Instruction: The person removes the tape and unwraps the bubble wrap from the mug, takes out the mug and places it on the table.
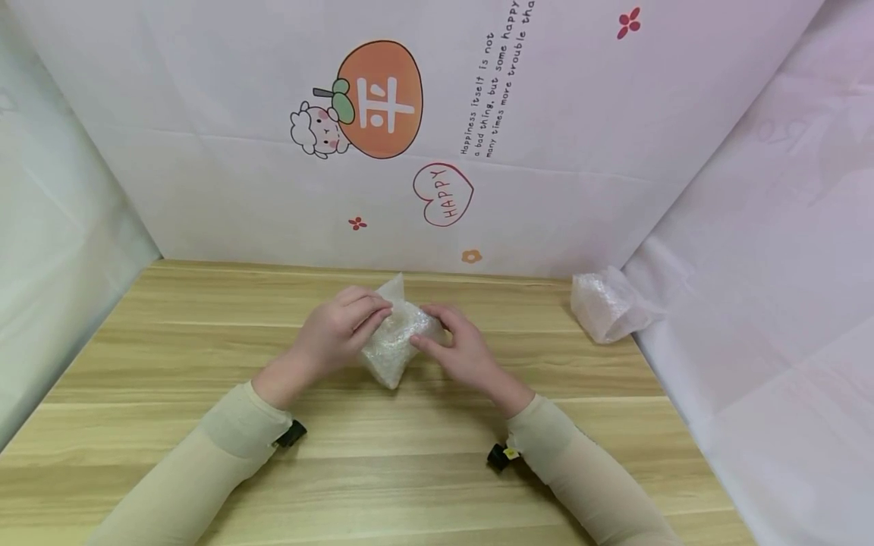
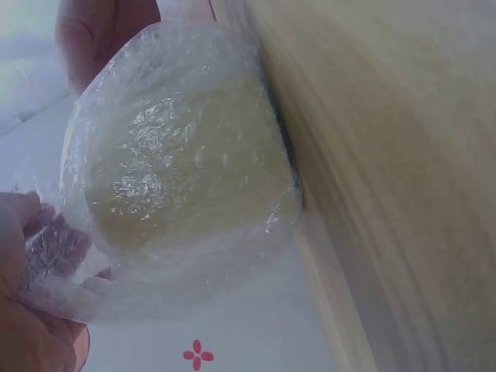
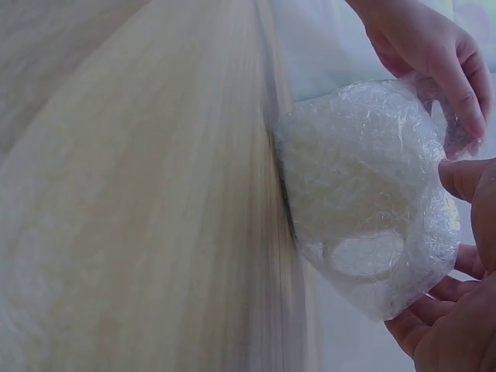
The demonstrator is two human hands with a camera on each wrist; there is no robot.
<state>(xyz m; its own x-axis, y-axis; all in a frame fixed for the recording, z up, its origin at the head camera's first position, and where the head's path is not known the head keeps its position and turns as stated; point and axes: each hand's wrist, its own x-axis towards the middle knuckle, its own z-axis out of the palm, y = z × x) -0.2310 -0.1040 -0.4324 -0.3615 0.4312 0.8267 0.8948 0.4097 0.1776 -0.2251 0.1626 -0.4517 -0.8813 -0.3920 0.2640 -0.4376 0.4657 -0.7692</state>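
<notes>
A piece of clear bubble wrap (image 1: pixel 392 349) stands on the wooden table between the hands, bunched into a pointed bundle. Pale yellow shows through it in the left wrist view; whether this is something inside or the table behind, I cannot tell. The left hand (image 1: pixel 341 322) pinches a gathered upper edge of the bubble wrap between thumb and fingers. On the other side, the right hand (image 1: pixel 464 353) grips the bundle, its thumb on the near face and its fingers round the far side. In the right wrist view the bundle's lower edge touches the table.
Another crumpled bubble wrap piece (image 1: pixel 608 305) lies at the table's right back edge, against the white side cloth (image 1: pixel 771 303). A printed white cloth (image 1: pixel 532 205) rises behind the table (image 1: pixel 410 485). Small black devices (image 1: pixel 292 434) sit at both sleeve cuffs.
</notes>
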